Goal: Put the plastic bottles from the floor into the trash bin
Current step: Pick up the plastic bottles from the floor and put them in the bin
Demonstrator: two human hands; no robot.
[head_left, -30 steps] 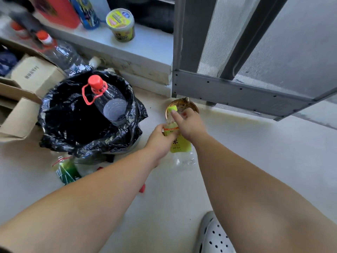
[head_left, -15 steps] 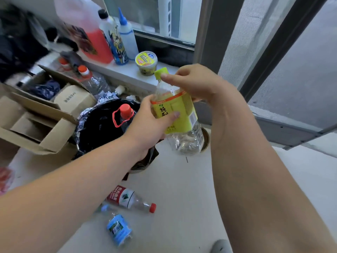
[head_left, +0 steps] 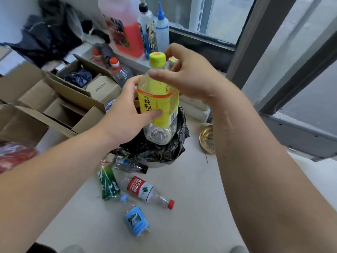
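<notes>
Red bag (head_left: 14, 156): far left edge, lying on the floor, blurred.
Cardboard boxes (head_left: 54, 99): open, flaps up, at left against the sill; dark crumpled material inside one.
Dark clothing (head_left: 47, 39): heaped on the ledge above the boxes.
Left hand (head_left: 125, 114): wrapped around the label of the yellow bottle, thumb across the front, fingers (head_left: 131, 83) curled behind it.
Green-label bottle (head_left: 107, 183): crushed, on the floor just beside the bin's base.
Red-label bottle (head_left: 145, 191): lying on its side on the floor, red cap pointing right, near the green one.
Blue-label bottle (head_left: 135, 220): crushed, on the floor, nearest the camera.
Trash bin (head_left: 164, 152): lined with a black bag, standing on the floor behind the loose bottles, mostly hidden by the hands.
Yellow bottle (head_left: 158, 99): upright, yellow cap on, clear base, held in the air directly over the trash bin.
Sill items: red-liquid jug (head_left: 125, 33), dark-capped bottle (head_left: 147, 31) and blue-nozzle bottle (head_left: 162, 31), standing together.
Right hand (head_left: 189, 75): at the bottle's shoulder, thumb pressed to the front below the cap, fingers bent around the far side.
Brass dish (head_left: 207, 139): on the floor right of the bin, partly behind the right forearm.
Window frame (head_left: 273, 70): grey, along the right.
</notes>
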